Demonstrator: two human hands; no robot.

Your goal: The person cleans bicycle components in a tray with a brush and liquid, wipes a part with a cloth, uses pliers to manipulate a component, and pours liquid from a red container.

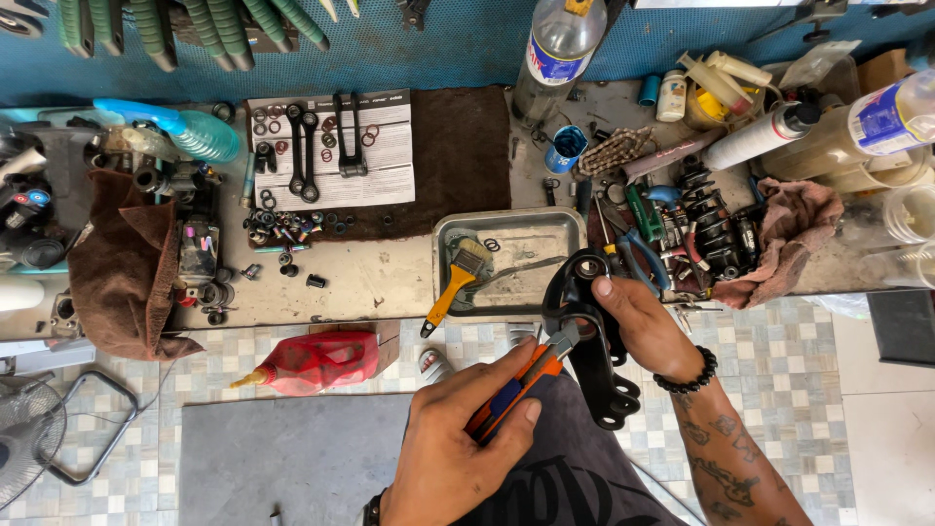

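My left hand [458, 438] is closed around an orange and blue utility knife [526, 380]. Its metal tip rests against a black metal linkage part [594, 360]. My right hand [643, 326], with a bead bracelet on the wrist, grips that part near its upper ring end and holds it upright over my lap. The part's lower forked end hangs free below both hands.
Just behind the hands, a metal tray [545, 226] on the workbench holds a yellow-handled brush [456, 282]. A red bottle [317, 362] lies below the bench edge. Black links on a paper sheet [385, 156], a brown rag [122, 273], pliers [643, 258] and plastic bottles crowd the bench.
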